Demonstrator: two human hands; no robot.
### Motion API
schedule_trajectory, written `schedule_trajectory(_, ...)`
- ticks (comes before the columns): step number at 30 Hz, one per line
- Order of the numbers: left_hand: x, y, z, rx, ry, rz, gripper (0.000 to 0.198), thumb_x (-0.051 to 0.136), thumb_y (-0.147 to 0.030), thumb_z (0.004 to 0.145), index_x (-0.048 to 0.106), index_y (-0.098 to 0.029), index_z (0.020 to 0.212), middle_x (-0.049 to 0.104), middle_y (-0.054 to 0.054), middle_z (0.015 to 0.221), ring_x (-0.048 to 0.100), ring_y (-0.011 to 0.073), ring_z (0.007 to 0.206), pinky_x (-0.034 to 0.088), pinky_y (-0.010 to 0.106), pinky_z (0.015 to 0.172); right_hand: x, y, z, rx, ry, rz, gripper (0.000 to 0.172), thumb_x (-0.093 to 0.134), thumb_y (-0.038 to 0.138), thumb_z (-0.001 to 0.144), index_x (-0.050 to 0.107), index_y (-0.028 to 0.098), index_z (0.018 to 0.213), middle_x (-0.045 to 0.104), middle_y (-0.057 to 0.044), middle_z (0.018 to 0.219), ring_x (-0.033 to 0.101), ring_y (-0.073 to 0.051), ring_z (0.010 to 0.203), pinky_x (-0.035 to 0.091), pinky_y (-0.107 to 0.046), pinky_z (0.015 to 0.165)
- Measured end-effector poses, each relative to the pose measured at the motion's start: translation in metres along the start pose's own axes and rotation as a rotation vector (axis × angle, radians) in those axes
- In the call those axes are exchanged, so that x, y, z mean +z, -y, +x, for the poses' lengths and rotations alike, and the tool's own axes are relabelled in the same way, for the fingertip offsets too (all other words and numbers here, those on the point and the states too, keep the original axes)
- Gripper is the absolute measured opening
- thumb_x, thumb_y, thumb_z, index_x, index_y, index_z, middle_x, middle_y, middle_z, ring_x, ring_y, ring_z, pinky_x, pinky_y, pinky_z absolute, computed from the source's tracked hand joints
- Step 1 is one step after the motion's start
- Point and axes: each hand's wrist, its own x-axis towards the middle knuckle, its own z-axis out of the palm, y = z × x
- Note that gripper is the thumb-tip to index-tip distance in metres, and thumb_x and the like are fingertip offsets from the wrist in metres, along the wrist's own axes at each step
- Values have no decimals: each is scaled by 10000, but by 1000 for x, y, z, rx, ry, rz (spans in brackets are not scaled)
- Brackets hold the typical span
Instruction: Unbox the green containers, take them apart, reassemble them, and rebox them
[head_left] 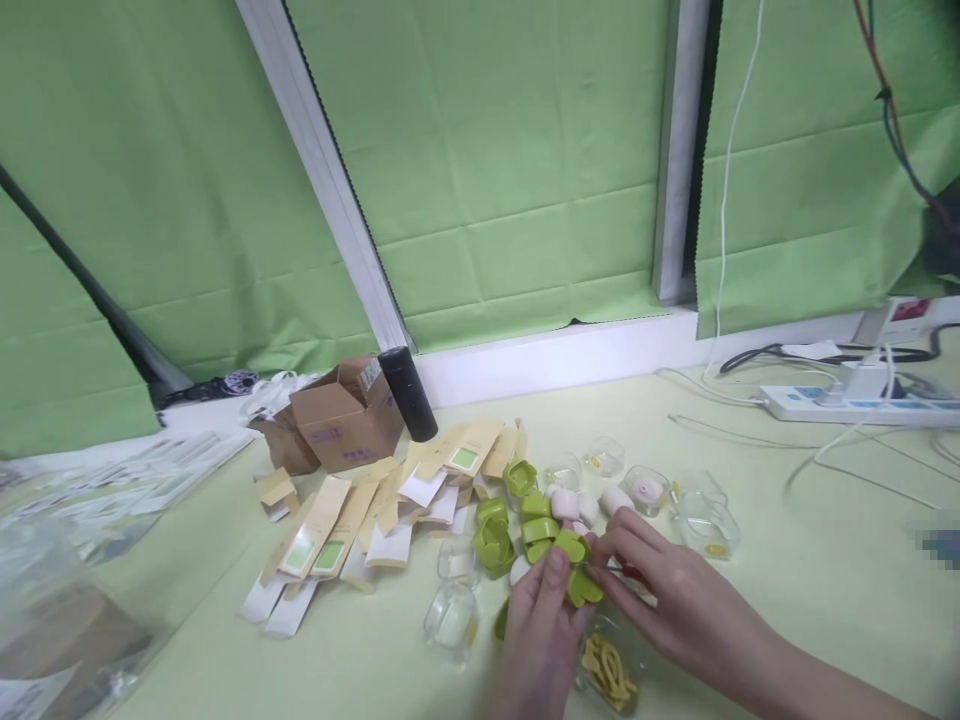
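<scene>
Fingers (pixel 553 568) of the left hand (pixel 536 632) clamp a green piece (pixel 585 587); the grip of the right hand (pixel 675 590), alongside, we cannot tell. Green cups (pixel 535 504) crowd just beyond; pale table (pixel 810 600) beneath, green curtains (pixel 517 180) behind.

The bare left hand (pixel 546 612) points forward, thumb extended; just beside it, the bare right hand (pixel 671 580) has bent fingers.

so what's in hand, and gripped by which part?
Left hand holds a green piece by the side nearest it. Right hand pinches something slim beside it; what, and by which end, can't be told.
</scene>
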Motion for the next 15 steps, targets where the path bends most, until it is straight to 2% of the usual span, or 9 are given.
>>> schedule_trajectory(2, -1, -1, -1, 2, 24, -21, 286, 628, -365, 782, 673, -174, 990, 661, 100, 1091, 578, 228, 1060, 379, 401, 996, -3, 0, 1, 23, 21, 89, 131, 343, 207, 929, 444, 225, 849, 491, -15, 813, 539, -132, 593, 409, -247, 501)
schedule_trajectory(6, -1, -1, -1, -3, 73, -46, 294, 602, -358, 805, 661, -190, 1039, 648, 96, 1115, 564, 216, 1081, 360, 382, 1009, -8, -1, 4, -27, 29, 148, 127, 364, 191, 921, 473, 221, 863, 506, -18, 803, 527, -134, 625, 402, -242, 516)
schedule_trajectory(10, 0, 12, 0, -7, 158, -34, 474, 664, -391, 746, 576, -221, 1180, 605, 101, 1179, 489, 235, 1172, 324, 386, 1030, -8, 2, 4, -35, 17, 130, 114, 410, 214, 909, 523, 222, 893, 522, -17, 808, 544, -127, 621, 402, -239, 522)
schedule_trajectory(12, -1, 20, 0, -3, 188, 0, 555, 662, -418, 740, 519, -230, 1242, 576, 104, 1214, 452, 233, 1206, 300, 380, 1042, -8, 4, 4, 2, 18, 127, 122, 445, 218, 890, 548, 222, 826, 521, -5, 782, 542, -112, 586, 393, -223, 503)
schedule_trajectory(15, -2, 26, -1, -10, 217, 40, 576, 623, -446, 766, 480, -224, 1278, 555, 110, 1227, 428, 230, 1219, 292, 370, 1036, -9, 9, 3, 22, -5, 170, 201, 476, 192, 849, 522, 208, 653, 506, 16, 688, 522, -98, 548, 374, -198, 472)
